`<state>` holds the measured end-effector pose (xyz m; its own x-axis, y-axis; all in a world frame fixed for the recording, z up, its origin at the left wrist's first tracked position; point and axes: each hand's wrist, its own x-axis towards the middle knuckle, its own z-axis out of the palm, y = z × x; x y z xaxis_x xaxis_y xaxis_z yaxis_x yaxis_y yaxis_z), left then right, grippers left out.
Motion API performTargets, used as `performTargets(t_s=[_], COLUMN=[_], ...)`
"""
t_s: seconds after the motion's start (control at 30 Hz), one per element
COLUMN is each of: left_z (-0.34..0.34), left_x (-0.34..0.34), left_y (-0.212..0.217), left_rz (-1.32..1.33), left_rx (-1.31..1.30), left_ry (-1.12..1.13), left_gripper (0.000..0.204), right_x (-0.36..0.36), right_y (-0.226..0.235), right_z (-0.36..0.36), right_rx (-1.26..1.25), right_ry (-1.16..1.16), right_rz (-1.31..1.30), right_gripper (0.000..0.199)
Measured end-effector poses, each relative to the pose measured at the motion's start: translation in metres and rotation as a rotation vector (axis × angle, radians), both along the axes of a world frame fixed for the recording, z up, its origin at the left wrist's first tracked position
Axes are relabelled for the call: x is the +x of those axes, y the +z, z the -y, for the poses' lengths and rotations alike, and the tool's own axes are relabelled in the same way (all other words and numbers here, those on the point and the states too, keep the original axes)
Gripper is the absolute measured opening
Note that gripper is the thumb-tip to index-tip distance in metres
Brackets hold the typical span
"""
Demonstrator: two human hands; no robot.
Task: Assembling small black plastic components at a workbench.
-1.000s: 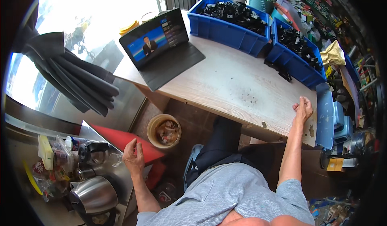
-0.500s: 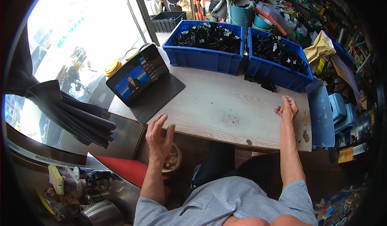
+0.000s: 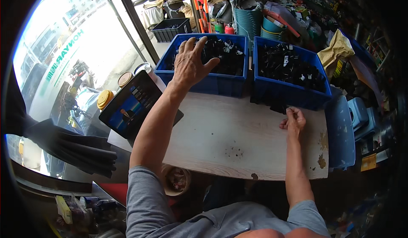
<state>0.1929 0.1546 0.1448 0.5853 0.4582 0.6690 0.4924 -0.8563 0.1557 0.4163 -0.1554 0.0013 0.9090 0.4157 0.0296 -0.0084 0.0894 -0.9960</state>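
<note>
My left hand (image 3: 190,66) reaches over the near left part of a blue plastic crate (image 3: 208,81), its fingers spread and nothing held in them. Small black parts (image 3: 229,53), some with pale bits, fill that crate; what they are is too small to tell. My right hand (image 3: 294,120) is low over the table (image 3: 204,127), fingers curled with thumb and fingertips together. Whatever it may hold is hidden. Just beyond it a few black pieces (image 3: 278,109) lie on the table, against a second blue crate (image 3: 289,92) of similar black parts.
A tablet (image 3: 127,110) showing a video stands at the table's left, partly behind my left forearm. Lidded tubs (image 3: 105,98) stand beyond it by the window. A light-blue bin (image 3: 341,131) adjoins the right edge. Below the table is a round waste bin (image 3: 171,191).
My left hand has moved from the table's near left edge up and forward to the left crate. My right hand has shifted slightly toward the black pieces. The view has tilted.
</note>
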Motion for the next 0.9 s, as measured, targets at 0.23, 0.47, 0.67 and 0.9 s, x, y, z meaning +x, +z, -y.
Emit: performTargets(t_s=[0.23, 0.47, 0.67, 0.9], left_z=[-0.057, -0.082, -0.077, -0.075], left_x=[0.055, 0.065, 0.060, 0.065], left_y=[0.013, -0.004, -0.008, -0.008], left_rz=[-0.365, -0.380, -0.317, -0.332], left_rx=[-0.110, -0.221, -0.239, -0.272], left_ry=[0.054, 0.053, 0.129, 0.204], left_gripper=[0.089, 0.074, 0.066, 0.068], right_x=[0.006, 0.008, 0.013, 0.009], right_y=[-0.001, 0.001, -0.004, -0.002], right_z=[-0.002, -0.004, 0.002, -0.001], right_rx=[0.040, 0.064, 0.037, 0.039], right_ry=[-0.019, -0.015, -0.013, -0.034], right_rz=[-0.029, -0.033, -0.004, -0.029], right_gripper=[0.016, 0.015, 0.015, 0.013])
